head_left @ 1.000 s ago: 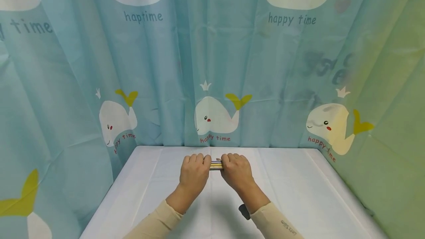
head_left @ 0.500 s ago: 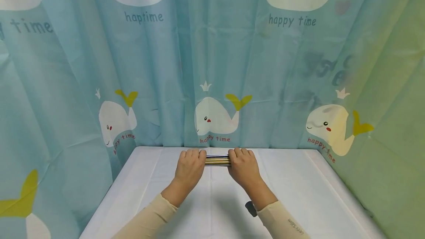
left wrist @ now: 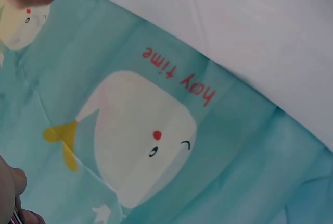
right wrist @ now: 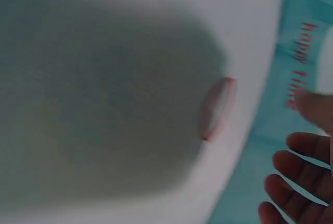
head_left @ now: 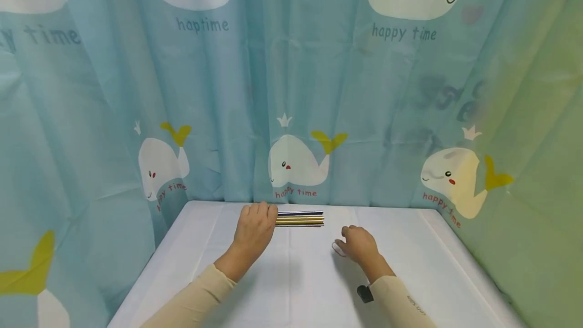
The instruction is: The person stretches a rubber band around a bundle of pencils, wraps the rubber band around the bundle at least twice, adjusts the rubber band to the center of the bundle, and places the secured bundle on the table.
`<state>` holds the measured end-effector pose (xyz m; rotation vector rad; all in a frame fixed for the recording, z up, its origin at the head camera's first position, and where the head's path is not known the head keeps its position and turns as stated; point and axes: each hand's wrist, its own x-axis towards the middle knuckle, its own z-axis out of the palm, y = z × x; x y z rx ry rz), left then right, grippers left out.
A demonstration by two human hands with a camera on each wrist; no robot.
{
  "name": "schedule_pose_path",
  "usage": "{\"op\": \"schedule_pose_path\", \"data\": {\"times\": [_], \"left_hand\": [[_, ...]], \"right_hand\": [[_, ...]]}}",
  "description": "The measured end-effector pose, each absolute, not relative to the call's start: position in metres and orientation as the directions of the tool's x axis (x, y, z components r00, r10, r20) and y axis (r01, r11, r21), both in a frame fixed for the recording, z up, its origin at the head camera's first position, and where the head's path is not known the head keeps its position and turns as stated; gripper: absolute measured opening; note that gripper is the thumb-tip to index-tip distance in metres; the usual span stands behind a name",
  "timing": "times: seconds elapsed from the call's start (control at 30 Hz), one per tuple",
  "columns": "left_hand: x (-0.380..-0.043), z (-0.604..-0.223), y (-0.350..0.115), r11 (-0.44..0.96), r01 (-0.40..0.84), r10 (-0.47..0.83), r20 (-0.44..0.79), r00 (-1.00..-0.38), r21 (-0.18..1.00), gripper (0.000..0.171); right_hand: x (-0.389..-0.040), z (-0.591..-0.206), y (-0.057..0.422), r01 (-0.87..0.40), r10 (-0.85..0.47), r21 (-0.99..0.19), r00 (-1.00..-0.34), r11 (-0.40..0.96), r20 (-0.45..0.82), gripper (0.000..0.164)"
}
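Observation:
My left hand (head_left: 255, 227) grips one end of a bundle of slim, straight sticks (head_left: 300, 219), gold, silver and dark in colour. They point right, held level above the table, and their kind is not plain. In the left wrist view only a bit of the left hand (left wrist: 11, 187) and the stick ends show at the lower left. Away from the bundle, my right hand (head_left: 362, 247) is low over the table with its fingers relaxed. A thin reddish loop like a rubber band (right wrist: 229, 80) is just off its thumb side, apart from the fingers in the right wrist view.
A white-covered table (head_left: 291, 287) spreads beneath both hands. Behind it and along its sides hangs a blue-green curtain (head_left: 237, 115) printed with whales. A small black object (head_left: 365, 293) shows beside the right sleeve.
Both hands gripped the bundle and moved apart along it. The right hand has since let go and come down to the right. The reddish loop now shows near it.

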<state>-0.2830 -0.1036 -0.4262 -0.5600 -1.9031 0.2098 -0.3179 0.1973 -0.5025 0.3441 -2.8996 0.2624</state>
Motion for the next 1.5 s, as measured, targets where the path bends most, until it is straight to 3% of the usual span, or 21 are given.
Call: {"op": "schedule_pose_path", "data": {"times": [0.23,0.4,0.57,0.63,0.7,0.83,0.97,1.13,1.2,1.3,1.5], "left_hand": [[-0.283,-0.429,-0.103,0.867,0.277,0.489,0.811,-0.32,-0.414,0.031],[-0.286,-0.427,-0.106,0.861,0.273,0.498,0.822,-0.276,-0.43,0.03],[-0.29,-0.428,-0.11,0.855,0.278,0.506,0.822,-0.263,-0.438,0.027],[-0.29,-0.429,-0.111,0.854,0.281,0.508,0.817,-0.274,-0.437,0.027],[-0.29,-0.431,-0.111,0.854,0.285,0.509,0.811,-0.289,-0.434,0.028],[-0.288,-0.434,-0.112,0.858,0.309,0.502,0.799,-0.33,-0.411,0.032],[-0.285,-0.438,-0.111,0.86,0.332,0.498,0.783,-0.373,-0.388,0.034],[-0.282,-0.442,-0.109,0.862,0.338,0.493,0.782,-0.382,-0.378,0.032],[-0.281,-0.444,-0.108,0.859,0.342,0.495,0.784,-0.374,-0.38,0.03],[-0.28,-0.446,-0.107,0.856,0.348,0.5,0.783,-0.369,-0.383,0.029],[-0.279,-0.447,-0.107,0.858,0.349,0.501,0.761,-0.412,-0.377,0.031]], "right_hand": [[-0.319,-0.536,0.192,-0.185,-0.174,-0.186,-0.982,0.965,0.077,0.027],[-0.32,-0.543,0.183,-0.18,-0.18,-0.145,-0.984,0.973,0.008,0.017],[-0.324,-0.546,0.181,-0.201,-0.201,-0.098,-0.98,0.975,0.005,0.019],[-0.324,-0.547,0.182,-0.175,-0.173,-0.171,-0.985,0.97,0.027,0.019],[-0.325,-0.547,0.183,-0.133,-0.12,-0.323,-0.991,0.937,0.061,0.017],[-0.327,-0.546,0.185,-0.037,0.023,-0.724,-0.997,0.689,0.074,0.016],[-0.326,-0.548,0.185,0.035,0.089,-0.955,-0.996,0.294,-0.01,0.018],[-0.32,-0.543,0.181,0.123,0.058,-0.977,-0.989,-0.174,-0.135,0.03],[-0.318,-0.539,0.179,0.129,0.025,-0.949,-0.99,-0.286,-0.142,0.034],[-0.316,-0.532,0.179,0.124,-0.027,-0.922,-0.992,-0.367,-0.122,0.041],[-0.313,-0.517,0.178,0.104,-0.169,-0.938,-0.984,-0.332,-0.049,0.069]]}}
